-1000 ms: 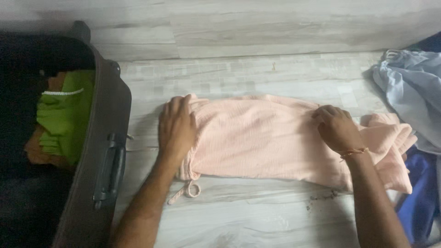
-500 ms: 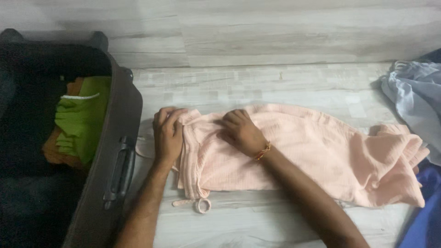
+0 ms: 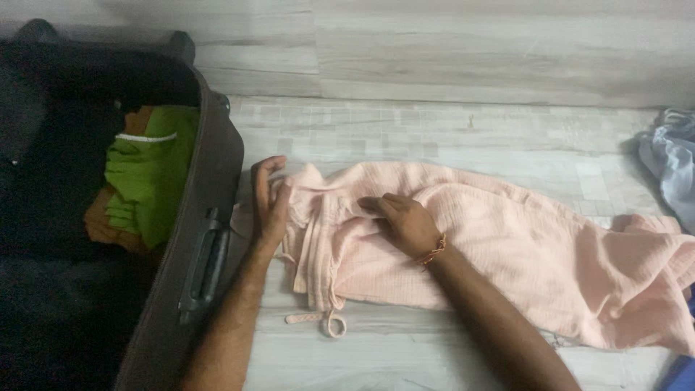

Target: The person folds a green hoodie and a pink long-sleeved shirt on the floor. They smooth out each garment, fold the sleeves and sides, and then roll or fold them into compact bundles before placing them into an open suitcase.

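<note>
Left hand (image 3: 269, 206) grips pink garment's (image 3: 507, 246) left edge, pinning it | right hand (image 3: 405, 223) lies flat, open, pressing cloth smooth | garment spread on floor (image 3: 434, 130), right of open suitcase (image 3: 210, 239)

I see two bare forearms with no sleeves. My right hand (image 3: 409, 223) wears a thin orange-and-red thread bracelet (image 3: 434, 251) at the wrist; my left hand (image 3: 271, 204) wears nothing.
</note>
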